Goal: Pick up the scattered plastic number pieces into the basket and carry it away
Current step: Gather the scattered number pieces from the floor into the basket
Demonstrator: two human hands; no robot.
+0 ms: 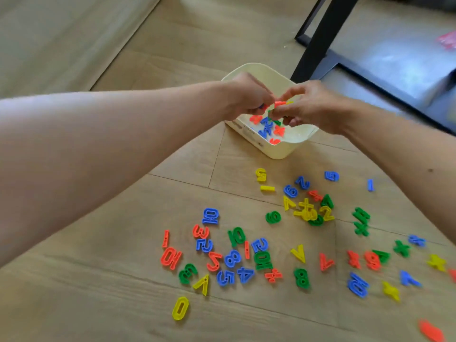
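Observation:
A cream plastic basket (278,151) stands on the wooden floor, with several red, blue and green number pieces (267,127) lying inside. Both hands hover over its opening. My left hand (249,96) has curled fingers around small pieces, a blue bit showing beneath. My right hand (311,106) pinches an orange piece (280,104) and a green one below it. Several coloured number pieces (237,257) lie scattered across the floor in front of the basket, including a yellow 0 (180,308) nearest to me.
A black metal furniture leg (318,43) and its floor frame stand just behind the basket to the right. A grey rug (394,55) lies beyond it. An orange piece (430,330) sits at the lower right edge.

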